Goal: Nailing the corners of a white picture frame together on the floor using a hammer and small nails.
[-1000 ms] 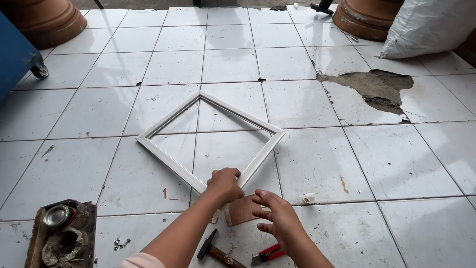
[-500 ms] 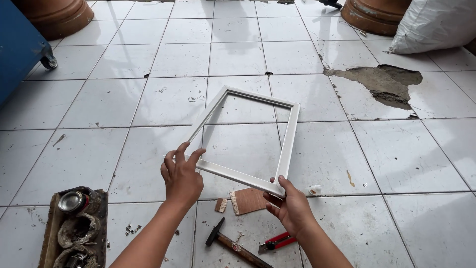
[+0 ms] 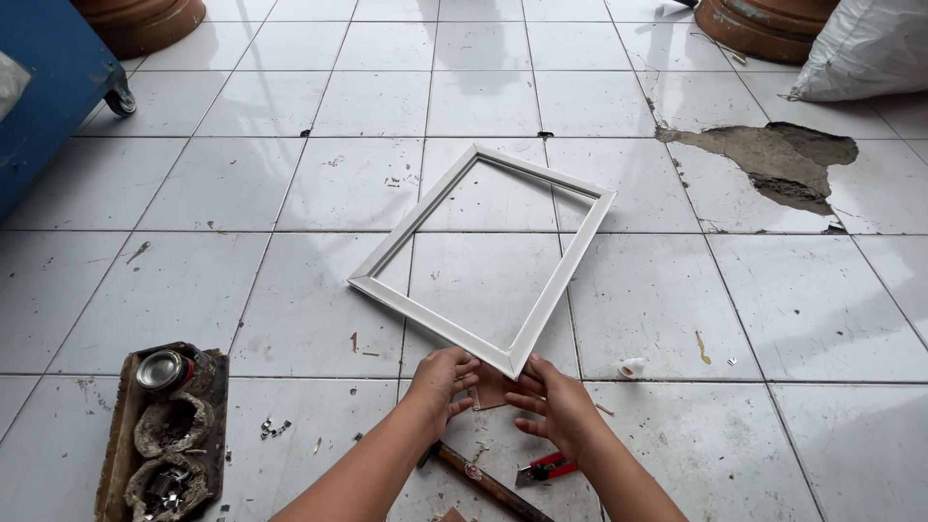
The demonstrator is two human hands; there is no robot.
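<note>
A white rectangular picture frame (image 3: 565,263) lies flat on the tiled floor, empty inside, one corner pointing toward me. My left hand (image 3: 441,381) and my right hand (image 3: 553,402) meet at that near corner, fingers curled on either side of it, touching its edges. Under the corner sits a small brown wooden block (image 3: 490,390), partly hidden by my hands. A hammer (image 3: 483,480) with a wooden handle and a red-handled tool (image 3: 547,469) lie just below my wrists.
A wooden tray (image 3: 168,433) with small tins of bits sits at the lower left. A blue cart (image 3: 48,92) stands at the far left, clay pots (image 3: 145,19) at the top, a white sack (image 3: 865,48) top right, a broken tile patch (image 3: 773,159).
The frame was turned and set down flat, so a corner now points at me. Both hands moved from its near rail to that corner.
</note>
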